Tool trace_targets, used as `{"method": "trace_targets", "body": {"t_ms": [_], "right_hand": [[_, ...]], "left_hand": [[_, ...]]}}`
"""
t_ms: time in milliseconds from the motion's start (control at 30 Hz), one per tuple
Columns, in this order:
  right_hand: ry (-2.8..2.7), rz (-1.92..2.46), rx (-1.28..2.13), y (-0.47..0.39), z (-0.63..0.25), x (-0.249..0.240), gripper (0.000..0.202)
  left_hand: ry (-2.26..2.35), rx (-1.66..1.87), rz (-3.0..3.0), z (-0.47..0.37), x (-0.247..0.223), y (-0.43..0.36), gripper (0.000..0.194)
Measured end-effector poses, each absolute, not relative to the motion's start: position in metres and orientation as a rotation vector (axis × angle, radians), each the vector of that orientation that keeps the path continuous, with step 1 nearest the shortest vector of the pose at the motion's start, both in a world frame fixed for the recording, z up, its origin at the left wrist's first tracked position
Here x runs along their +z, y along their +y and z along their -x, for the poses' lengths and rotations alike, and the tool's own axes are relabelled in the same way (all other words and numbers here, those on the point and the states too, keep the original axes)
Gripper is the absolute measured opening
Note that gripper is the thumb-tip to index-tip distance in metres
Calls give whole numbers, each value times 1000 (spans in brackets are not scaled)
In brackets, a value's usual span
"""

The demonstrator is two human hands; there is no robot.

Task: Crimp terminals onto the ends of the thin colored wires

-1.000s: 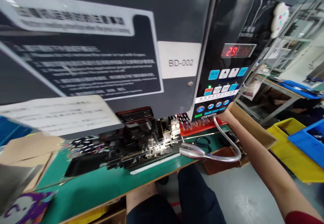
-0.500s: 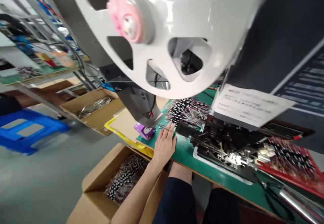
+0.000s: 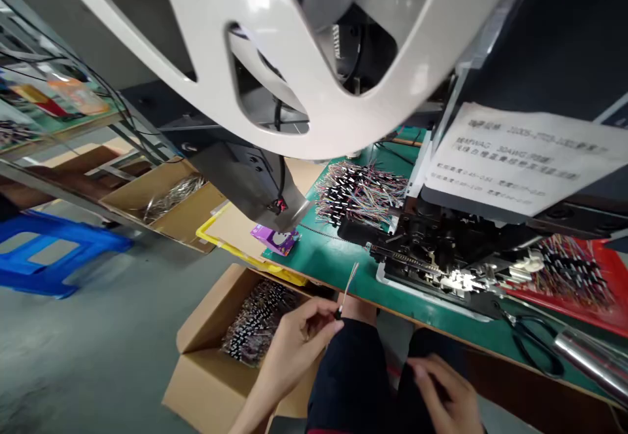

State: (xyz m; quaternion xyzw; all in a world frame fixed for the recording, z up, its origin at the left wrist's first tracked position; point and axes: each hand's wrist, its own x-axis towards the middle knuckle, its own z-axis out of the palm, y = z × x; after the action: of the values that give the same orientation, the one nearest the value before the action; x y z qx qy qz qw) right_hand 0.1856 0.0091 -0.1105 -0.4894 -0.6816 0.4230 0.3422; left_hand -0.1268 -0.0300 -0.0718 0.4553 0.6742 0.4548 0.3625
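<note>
My left hand (image 3: 299,336) is closed in a pinch on a short wire lead (image 3: 350,285). The lead's dark end sits between thumb and forefinger, and its pale loose strands point up, in front of the bench edge. Over my lap, my right hand (image 3: 444,391) has thumb and forefinger pressed together; whatever they hold, if anything, I cannot make out. On the green bench (image 3: 333,264) beyond lies a pile of wire leads (image 3: 363,188) with black sleeves. Right of it stands a machine (image 3: 432,251) with a lit metal working part.
A large white reel (image 3: 333,120) hangs overhead. A purple box (image 3: 275,239) stands on the bench's left. Below sits a carton (image 3: 206,336) of bagged leads. At right are a red tray (image 3: 611,277) with leads and black-handled scissors (image 3: 540,349). A blue stool (image 3: 63,244) stands far left.
My left hand has drawn back from the wire pile to above my lap, now with a wire lead in its fingers. My right hand has come into view. The camera has shifted.
</note>
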Motion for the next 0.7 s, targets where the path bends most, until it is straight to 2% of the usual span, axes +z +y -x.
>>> {"method": "trace_targets", "body": {"t_ms": [100, 167, 333, 500, 700], "right_hand": [[-1724, 988, 1582, 7, -133, -120, 34], [-1612, 903, 1755, 3, -111, -117, 40], [-1355, 889, 1919, -3, -105, -101, 47], [-1211, 829, 2117, -2, -128, -98, 52], [-968, 685, 2260, -5, -135, -108, 49]], "left_hand": [[1590, 1289, -979, 95, -76, -37, 15], [1563, 1350, -915, 74, -77, -35, 14], [1441, 1358, -880, 53, -75, -26, 20], [995, 1307, -829, 54, -82, -6, 35], [910, 1347, -584, 43, -81, 23, 28]]}}
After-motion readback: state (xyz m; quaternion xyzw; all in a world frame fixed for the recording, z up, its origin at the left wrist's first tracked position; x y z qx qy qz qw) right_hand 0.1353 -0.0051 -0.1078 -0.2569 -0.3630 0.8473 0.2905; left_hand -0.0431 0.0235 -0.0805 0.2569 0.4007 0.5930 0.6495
